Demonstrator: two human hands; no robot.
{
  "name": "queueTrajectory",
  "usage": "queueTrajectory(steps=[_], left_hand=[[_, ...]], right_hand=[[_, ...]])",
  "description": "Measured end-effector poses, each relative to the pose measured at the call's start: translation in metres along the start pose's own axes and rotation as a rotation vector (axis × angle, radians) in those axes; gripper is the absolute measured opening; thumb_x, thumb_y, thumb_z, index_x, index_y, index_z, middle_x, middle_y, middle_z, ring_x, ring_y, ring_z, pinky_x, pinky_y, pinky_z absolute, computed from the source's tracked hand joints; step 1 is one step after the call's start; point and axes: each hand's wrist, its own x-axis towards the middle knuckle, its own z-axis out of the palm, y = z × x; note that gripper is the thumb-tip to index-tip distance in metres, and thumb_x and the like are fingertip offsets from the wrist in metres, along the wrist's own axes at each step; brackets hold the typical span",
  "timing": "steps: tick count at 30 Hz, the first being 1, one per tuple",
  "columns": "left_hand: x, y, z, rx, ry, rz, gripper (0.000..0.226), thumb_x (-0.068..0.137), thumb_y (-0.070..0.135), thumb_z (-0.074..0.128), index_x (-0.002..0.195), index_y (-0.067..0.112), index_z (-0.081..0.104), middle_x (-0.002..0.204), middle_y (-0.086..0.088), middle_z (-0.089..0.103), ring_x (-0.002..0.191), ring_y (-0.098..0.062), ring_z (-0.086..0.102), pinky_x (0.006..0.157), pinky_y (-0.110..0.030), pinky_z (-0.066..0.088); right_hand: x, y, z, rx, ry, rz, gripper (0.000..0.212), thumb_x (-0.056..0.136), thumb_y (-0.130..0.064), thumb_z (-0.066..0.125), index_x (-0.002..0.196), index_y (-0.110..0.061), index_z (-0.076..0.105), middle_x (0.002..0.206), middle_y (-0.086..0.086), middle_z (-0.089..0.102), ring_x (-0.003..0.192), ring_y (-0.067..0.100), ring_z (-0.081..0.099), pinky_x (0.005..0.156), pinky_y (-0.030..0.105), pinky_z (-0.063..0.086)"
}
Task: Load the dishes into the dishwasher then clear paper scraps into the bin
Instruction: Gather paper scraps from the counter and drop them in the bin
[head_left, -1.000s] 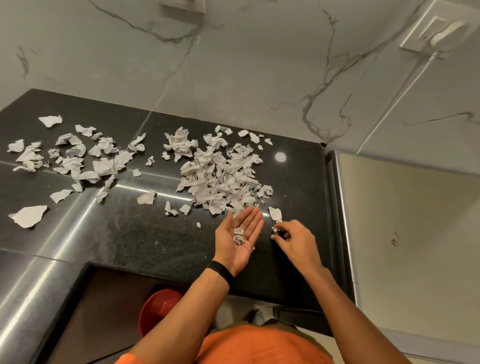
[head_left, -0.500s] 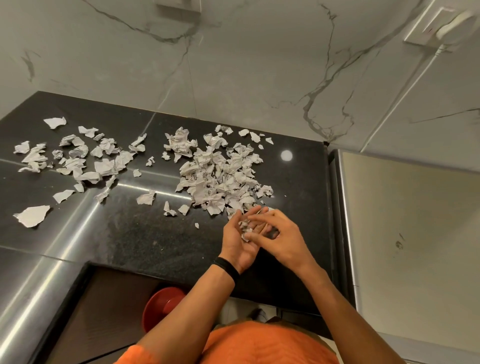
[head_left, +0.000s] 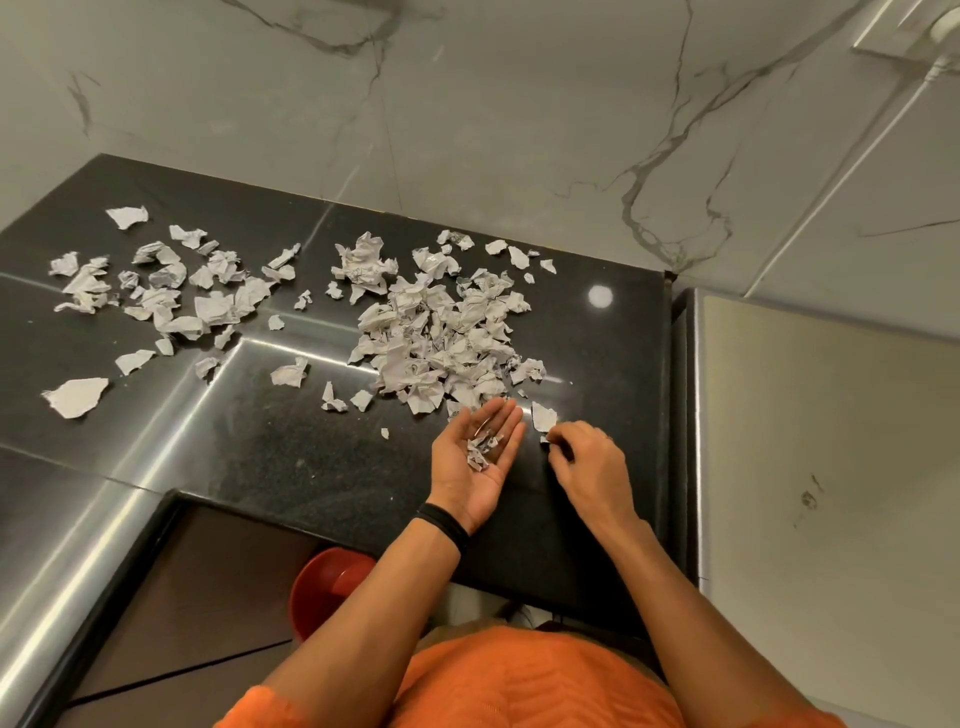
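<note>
2 hands have parted: the right hand (head_left: 589, 465), back on the counter (head_left: 270, 457), pinches another small scrap (head_left: 545, 440). The left hand (head_left: 467, 486) lies spread, palm up, carrying a few scraps (head_left: 480, 451). The big pile (head_left: 441, 338) just beyond is untouched; clearing has barely begun.

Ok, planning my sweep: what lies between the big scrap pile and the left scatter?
Head view: a few stray scraps on otherwise bare black counter.
</note>
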Motion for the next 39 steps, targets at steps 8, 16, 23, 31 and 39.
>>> queueTrajectory(steps=[8, 16, 23, 31, 39], left_hand=[[0.008, -0.017, 0.011, 0.033, 0.070, 0.040, 0.042, 0.105, 0.034, 0.045, 0.119, 0.000, 0.066, 0.134, -0.022, 0.063, 0.126, -0.031, 0.061, 0.098, -0.040, 0.052], [-0.002, -0.012, 0.004, -0.196, 0.010, 0.125, 0.040, 0.104, 0.025, 0.047, 0.120, -0.007, 0.065, 0.131, -0.026, 0.063, 0.121, -0.037, 0.064, 0.100, -0.049, 0.054], [-0.023, 0.005, -0.017, -0.183, 0.119, 0.237, 0.043, 0.104, 0.030, 0.048, 0.128, -0.004, 0.061, 0.132, -0.024, 0.064, 0.124, -0.036, 0.063, 0.110, -0.046, 0.046], [-0.026, 0.005, -0.020, -0.096, 0.156, 0.168, 0.044, 0.104, 0.036, 0.047, 0.130, 0.003, 0.062, 0.135, -0.018, 0.064, 0.118, -0.030, 0.065, 0.118, -0.041, 0.037], [-0.033, 0.035, -0.046, -0.190, 0.077, 0.112, 0.042, 0.102, 0.027, 0.050, 0.129, -0.003, 0.060, 0.138, -0.025, 0.059, 0.126, -0.039, 0.060, 0.106, -0.052, 0.049]], right_hand=[[-0.003, -0.032, -0.029, 0.426, -0.090, -0.170, 0.023, 0.083, -0.027, 0.083, 0.106, -0.029, 0.076, 0.105, -0.019, 0.071, 0.104, 0.005, 0.061, 0.088, 0.011, 0.043], [0.039, 0.013, -0.010, 0.121, -0.119, -0.148, 0.029, 0.093, -0.025, 0.073, 0.122, -0.023, 0.072, 0.119, -0.009, 0.066, 0.111, 0.013, 0.057, 0.092, 0.022, 0.040], [0.040, 0.015, 0.000, 0.185, -0.090, -0.182, 0.015, 0.094, -0.016, 0.071, 0.108, -0.020, 0.077, 0.103, -0.008, 0.072, 0.098, 0.011, 0.065, 0.089, 0.031, 0.052], [-0.003, -0.070, -0.001, 0.371, -0.243, -0.388, 0.041, 0.081, -0.039, 0.082, 0.121, -0.033, 0.071, 0.119, -0.016, 0.064, 0.114, 0.007, 0.053, 0.097, 0.023, 0.046], [-0.023, -0.047, 0.014, 0.117, -0.186, -0.141, 0.033, 0.086, -0.035, 0.079, 0.115, -0.029, 0.065, 0.114, -0.014, 0.061, 0.105, 0.004, 0.057, 0.094, 0.029, 0.052]])
